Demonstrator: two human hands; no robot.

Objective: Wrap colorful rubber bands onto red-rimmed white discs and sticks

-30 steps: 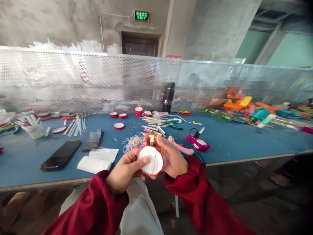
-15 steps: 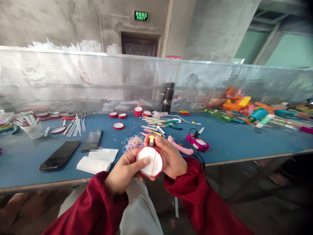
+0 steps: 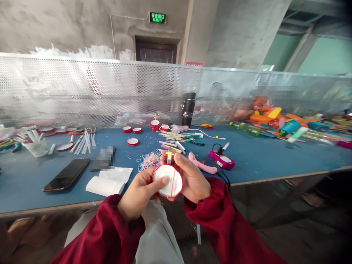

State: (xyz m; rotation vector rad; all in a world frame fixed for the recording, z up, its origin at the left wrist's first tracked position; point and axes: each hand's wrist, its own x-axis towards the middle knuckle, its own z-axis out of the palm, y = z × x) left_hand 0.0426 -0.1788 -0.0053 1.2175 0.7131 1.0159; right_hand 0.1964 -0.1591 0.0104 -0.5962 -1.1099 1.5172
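Observation:
I hold a round white disc with a red rim point(image 3: 165, 178) in front of me, just off the front edge of the blue table point(image 3: 261, 161). Yellow and red rubber bands run across its face, and a short stick point(image 3: 169, 157) pokes up behind its top. My left hand point(image 3: 139, 192) grips the disc from the left, thumb pressed on its face. My right hand point(image 3: 192, 178) cups it from the right and pinches the stick. Both sleeves are dark red.
A pile of small coloured rubber bands point(image 3: 150, 160) lies just beyond my hands. A black phone point(image 3: 67, 174) and white paper point(image 3: 108, 180) sit to the left, a pink device with a cable point(image 3: 222, 160) to the right. More red-rimmed discs point(image 3: 133, 141), a black flask point(image 3: 189, 109) and a perforated metal screen point(image 3: 82, 91) stand behind.
My hands and the disc have stayed almost still. The view has shifted very slightly.

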